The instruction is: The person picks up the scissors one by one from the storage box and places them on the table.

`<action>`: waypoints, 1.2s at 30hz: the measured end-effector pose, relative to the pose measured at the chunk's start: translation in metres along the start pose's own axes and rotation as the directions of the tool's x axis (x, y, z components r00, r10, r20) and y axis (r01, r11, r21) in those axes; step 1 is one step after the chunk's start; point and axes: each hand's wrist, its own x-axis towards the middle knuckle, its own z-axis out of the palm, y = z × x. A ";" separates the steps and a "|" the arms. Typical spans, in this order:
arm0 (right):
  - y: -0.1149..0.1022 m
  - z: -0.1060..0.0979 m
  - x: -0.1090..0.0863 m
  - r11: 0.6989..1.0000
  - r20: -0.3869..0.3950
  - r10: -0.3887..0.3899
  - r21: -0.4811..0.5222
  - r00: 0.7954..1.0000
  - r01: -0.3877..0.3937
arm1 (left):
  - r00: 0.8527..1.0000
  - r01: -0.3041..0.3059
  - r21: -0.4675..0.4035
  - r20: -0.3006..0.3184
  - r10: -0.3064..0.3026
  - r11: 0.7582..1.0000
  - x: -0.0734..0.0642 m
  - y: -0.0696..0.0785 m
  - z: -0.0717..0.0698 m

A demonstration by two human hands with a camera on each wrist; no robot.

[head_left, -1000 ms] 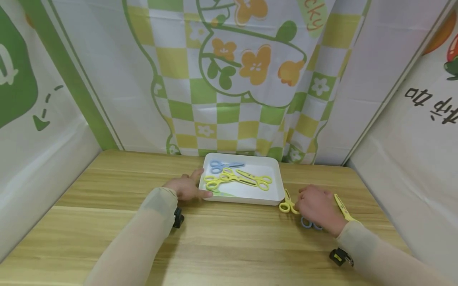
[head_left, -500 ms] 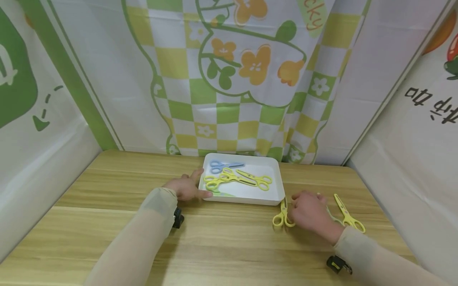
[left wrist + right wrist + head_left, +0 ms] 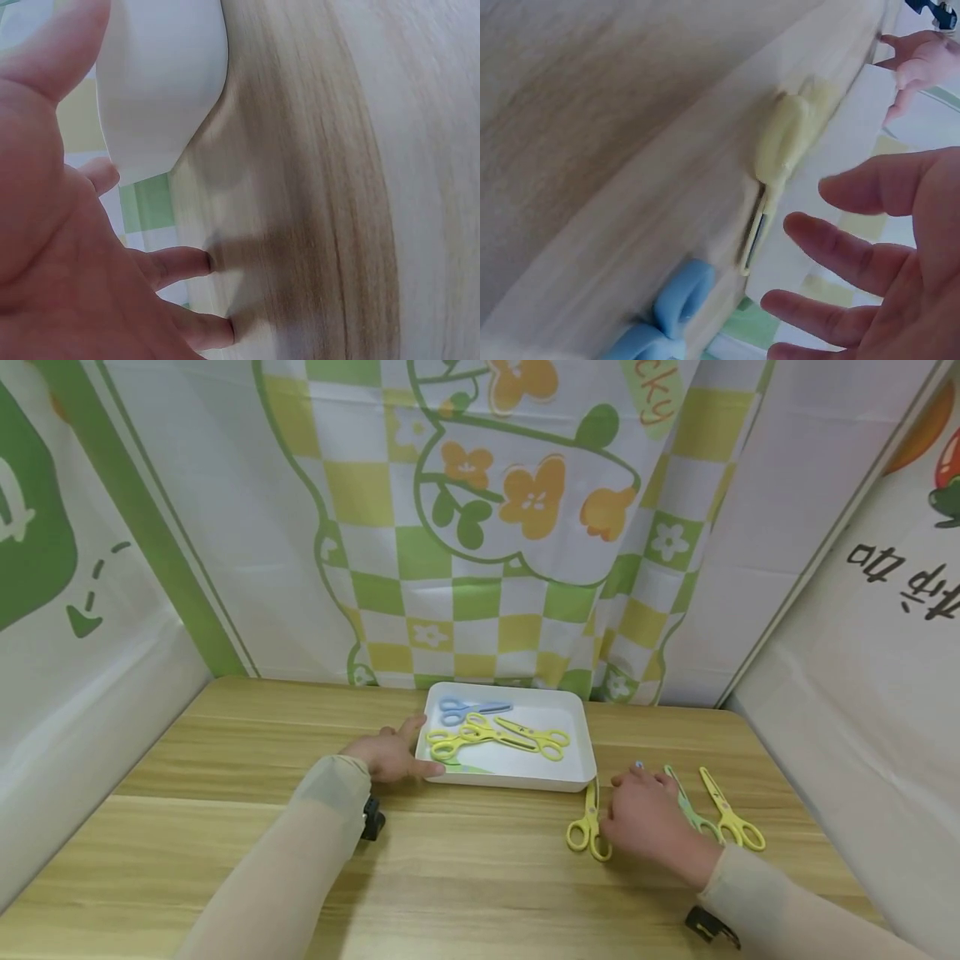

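Note:
My left hand [image 3: 386, 754] is spread at the left end of a white tray [image 3: 480, 779], its thumb against the front rim and another finger at the corner. My right hand [image 3: 654, 818] hovers over the table right of the tray. Its fingers [image 3: 847, 255] are loosely bent and hold nothing in the right wrist view. Just left of it lies a yellow pair of scissors [image 3: 592, 815], blades toward the tray. Beneath the hand is a blue pair of scissors [image 3: 676, 300], mostly hidden in the head view. Green scissors [image 3: 686, 805] and another yellow pair of scissors [image 3: 723, 806] lie to its right.
Inside the tray are blue scissors [image 3: 474, 709], overlapping yellow scissors [image 3: 491, 734] and green scissors [image 3: 467, 768]. A checkered curtain [image 3: 480, 597] hangs behind the wooden table [image 3: 480, 877]. Printed white sheets stand at both sides.
The nearer yellow scissors beside the tray have slid toward me and slightly left. My right hand has shifted slightly left, uncovering the green scissors and the rightmost yellow pair. My left hand stays put.

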 end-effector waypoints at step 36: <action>-0.015 -0.001 -0.016 0.970 0.027 -0.229 -0.079 0.973 0.231 | 1.000 0.022 0.015 0.005 -0.022 1.000 0.013 -0.011 0.004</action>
